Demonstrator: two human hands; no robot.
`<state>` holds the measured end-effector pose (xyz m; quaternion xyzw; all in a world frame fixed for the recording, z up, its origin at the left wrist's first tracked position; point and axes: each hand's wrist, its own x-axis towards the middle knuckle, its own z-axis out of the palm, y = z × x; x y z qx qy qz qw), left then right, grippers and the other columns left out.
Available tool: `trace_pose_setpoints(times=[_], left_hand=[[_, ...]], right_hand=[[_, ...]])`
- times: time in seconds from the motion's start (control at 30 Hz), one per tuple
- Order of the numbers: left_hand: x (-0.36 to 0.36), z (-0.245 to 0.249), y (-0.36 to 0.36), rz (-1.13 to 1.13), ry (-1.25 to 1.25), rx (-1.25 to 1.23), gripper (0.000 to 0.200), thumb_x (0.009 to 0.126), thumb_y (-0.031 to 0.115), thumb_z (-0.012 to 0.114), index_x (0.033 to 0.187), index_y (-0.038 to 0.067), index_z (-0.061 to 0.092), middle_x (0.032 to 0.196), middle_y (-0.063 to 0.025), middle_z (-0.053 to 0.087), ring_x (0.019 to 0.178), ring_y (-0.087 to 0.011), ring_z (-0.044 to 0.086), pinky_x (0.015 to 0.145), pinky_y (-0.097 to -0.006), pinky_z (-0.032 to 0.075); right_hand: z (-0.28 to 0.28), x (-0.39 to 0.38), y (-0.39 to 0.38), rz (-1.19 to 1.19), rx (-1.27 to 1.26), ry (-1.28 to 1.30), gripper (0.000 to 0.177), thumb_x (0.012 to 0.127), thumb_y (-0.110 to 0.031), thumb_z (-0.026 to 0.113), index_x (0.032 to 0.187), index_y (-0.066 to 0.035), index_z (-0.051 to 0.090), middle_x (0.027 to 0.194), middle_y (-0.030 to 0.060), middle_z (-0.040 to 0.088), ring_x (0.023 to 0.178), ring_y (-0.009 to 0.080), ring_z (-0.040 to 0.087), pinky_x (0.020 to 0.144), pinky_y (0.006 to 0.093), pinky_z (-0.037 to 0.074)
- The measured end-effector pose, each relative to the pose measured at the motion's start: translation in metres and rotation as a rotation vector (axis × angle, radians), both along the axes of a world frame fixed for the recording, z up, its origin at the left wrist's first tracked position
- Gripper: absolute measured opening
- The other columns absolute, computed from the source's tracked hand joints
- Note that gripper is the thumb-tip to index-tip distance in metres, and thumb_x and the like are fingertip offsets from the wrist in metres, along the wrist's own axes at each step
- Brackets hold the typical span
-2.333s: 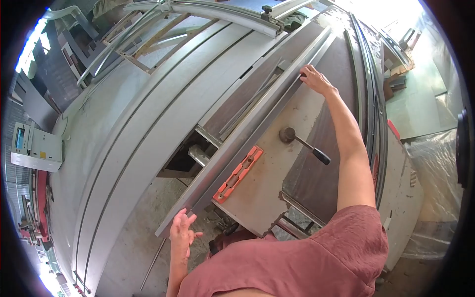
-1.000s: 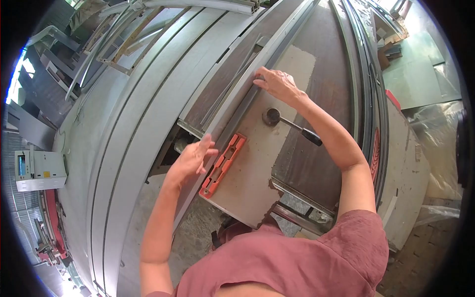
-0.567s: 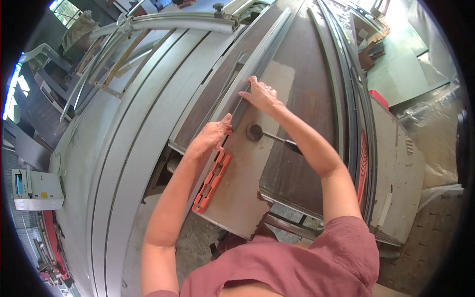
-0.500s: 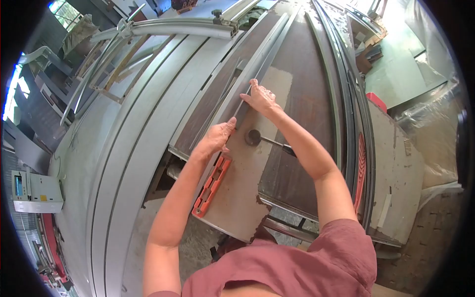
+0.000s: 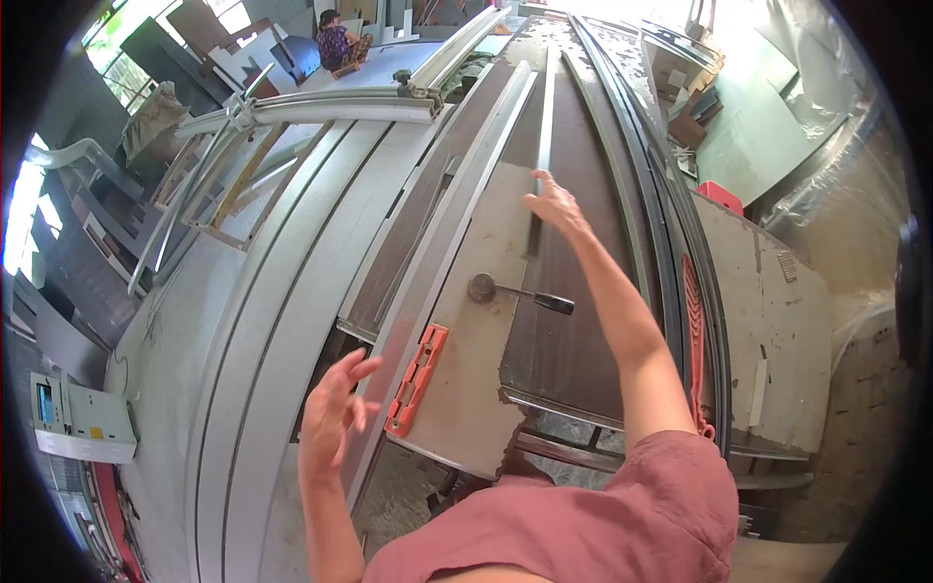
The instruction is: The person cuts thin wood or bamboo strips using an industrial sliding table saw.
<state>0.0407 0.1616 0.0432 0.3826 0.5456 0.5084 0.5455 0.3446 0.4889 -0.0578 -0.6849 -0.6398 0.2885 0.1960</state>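
Observation:
My right hand (image 5: 559,206) is closed around a long, thin metal strip (image 5: 546,121), which runs away from me over the dark tabletop. The strip's near end lies just below the fingers. My left hand (image 5: 335,413) is raised with its fingers apart and nothing in it, beside the near end of a long grey metal profile (image 5: 457,209). Between the hands, a round knob with a black-handled lever (image 5: 525,295) sits on the beige plate (image 5: 462,364). An orange slotted plastic piece (image 5: 417,380) lies along the profile's right side.
Grey sliding-table panels (image 5: 282,291) stretch along the left, with a metal crossbar (image 5: 321,109) over their far part. Long dark rails (image 5: 661,223) border the right side. A control box (image 5: 83,418) stands at far left. Another person (image 5: 340,44) sits in the background.
My left hand has left the profile and drawn back toward me, its fingers spreading. My right hand has moved right with the thin strip, which now lies apart from the profile.

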Motion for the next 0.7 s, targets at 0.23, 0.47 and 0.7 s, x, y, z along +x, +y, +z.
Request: trace_pose_setpoints(times=[0.23,0.47,0.7], left_hand=[[-0.028,-0.015,-0.100,0.285,-0.093,-0.011,0.054,0.094,0.042,0.048,0.127,-0.001,0.047,0.117,-0.0166,0.057,0.047,-0.0041,0.044,0.065,-0.0270,0.053],[-0.020,-0.011,-0.138,0.213,-0.089,0.058,0.053,0.094,0.042,0.048,0.127,0.001,0.047,0.114,-0.0141,0.059,0.049,-0.0042,0.045,0.064,-0.0262,0.051],[-0.018,-0.013,-0.195,0.104,-0.096,0.082,0.051,0.094,0.041,0.049,0.127,0.002,0.048,0.114,-0.0131,0.059,0.050,-0.0045,0.045,0.067,-0.0267,0.051]], right_hand=[[-0.013,0.106,-0.093,0.038,0.032,-0.337,0.063,0.075,-0.025,0.057,0.134,-0.021,0.038,0.114,0.0213,0.057,0.107,0.0384,0.056,0.089,0.0458,0.045],[-0.058,0.107,-0.205,0.018,-0.026,-0.427,0.059,0.079,-0.016,0.053,0.136,-0.022,0.038,0.119,0.0230,0.052,0.106,0.0398,0.057,0.089,0.0470,0.046],[-0.062,0.094,-0.280,-0.142,0.110,-0.423,0.054,0.085,-0.026,0.058,0.135,-0.020,0.038,0.118,0.0199,0.050,0.103,0.0388,0.057,0.085,0.0468,0.048]])
